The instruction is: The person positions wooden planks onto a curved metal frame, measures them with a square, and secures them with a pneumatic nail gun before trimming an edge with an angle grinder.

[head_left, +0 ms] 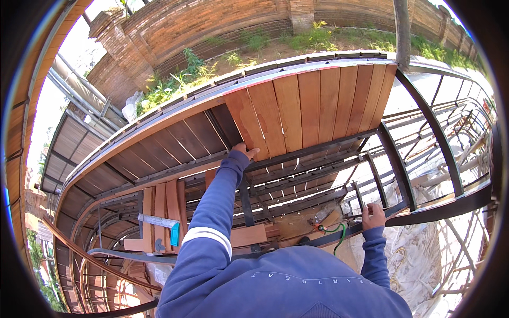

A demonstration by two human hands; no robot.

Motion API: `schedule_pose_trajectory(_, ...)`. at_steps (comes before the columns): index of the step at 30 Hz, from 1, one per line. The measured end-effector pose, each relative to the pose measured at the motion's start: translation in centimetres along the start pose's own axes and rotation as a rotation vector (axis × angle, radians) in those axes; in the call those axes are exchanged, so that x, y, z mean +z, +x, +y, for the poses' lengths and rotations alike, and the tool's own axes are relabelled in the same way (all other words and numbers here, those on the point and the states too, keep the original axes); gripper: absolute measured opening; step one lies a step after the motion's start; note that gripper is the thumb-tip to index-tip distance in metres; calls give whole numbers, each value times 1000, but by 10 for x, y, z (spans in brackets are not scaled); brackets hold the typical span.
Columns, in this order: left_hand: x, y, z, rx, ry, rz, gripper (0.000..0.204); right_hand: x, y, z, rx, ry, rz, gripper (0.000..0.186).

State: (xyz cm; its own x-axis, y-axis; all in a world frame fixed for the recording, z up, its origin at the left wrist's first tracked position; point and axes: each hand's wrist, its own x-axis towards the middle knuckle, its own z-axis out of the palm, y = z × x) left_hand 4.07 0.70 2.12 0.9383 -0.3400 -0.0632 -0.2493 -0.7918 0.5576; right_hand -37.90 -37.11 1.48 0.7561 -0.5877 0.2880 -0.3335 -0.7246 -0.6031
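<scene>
My left hand (246,150) reaches up to the lower corner of the leftmost light reddish plank (246,119), its fingers bent over the edge where the plank meets a dark steel beam (299,152). Several such planks lie side by side on the curved frame, beside a darker open bay (183,135). My right hand (373,216) is lower right, fingers curled at a steel bar (398,208); what exactly they hold is hard to make out. A green cord or hose (341,238) hangs just left of it.
Loose planks (160,202) and a metal square with a teal handle (174,233) lie lower left. Open steel ribs (435,132) curve away at the right, over pale sheeting (411,259). Beyond the frame's far edge stand a brick wall (212,29) and weeds.
</scene>
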Motion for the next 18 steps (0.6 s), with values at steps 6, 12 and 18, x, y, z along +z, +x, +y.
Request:
schedule_pose_trajectory(6,-4,-6,3,-47,-27,-23,53,16,1,40,-79,-231,-40,14)
schedule_pose_trajectory(12,-4,-9,1,-15,-52,9,52,19,2,33,27,-226,-73,16)
schedule_pose_trajectory(18,-5,-11,6,-25,-70,15,59,23,3,41,13,-324,-125,17)
